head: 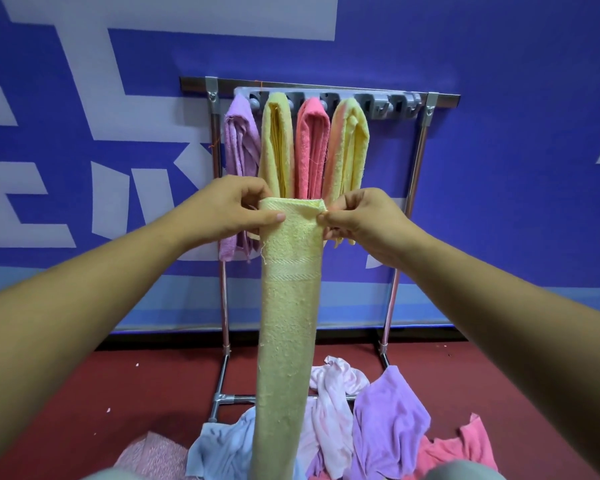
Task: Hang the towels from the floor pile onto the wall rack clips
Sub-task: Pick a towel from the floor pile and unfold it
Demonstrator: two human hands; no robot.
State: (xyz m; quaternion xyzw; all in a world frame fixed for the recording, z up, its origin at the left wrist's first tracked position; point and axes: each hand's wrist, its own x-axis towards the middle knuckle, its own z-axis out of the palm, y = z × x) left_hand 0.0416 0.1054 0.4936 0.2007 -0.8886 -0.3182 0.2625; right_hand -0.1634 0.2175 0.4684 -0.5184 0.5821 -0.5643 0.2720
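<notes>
Currently, head view: left hand (229,206) and right hand (359,220) each pinch a top corner of the folded yellow towel (288,306), thumbs in front, fingers curled behind. It hangs straight down from the fingertips. Just beyond the fingers, purple towel (240,140), yellow hung towel (277,143), coral towel (312,147) and second yellow hung towel (350,147) hang on the clip strip (368,98). Bare clips (400,106) sit up-right of the right fingers. Floor pile (388,420) lies below both hands.
</notes>
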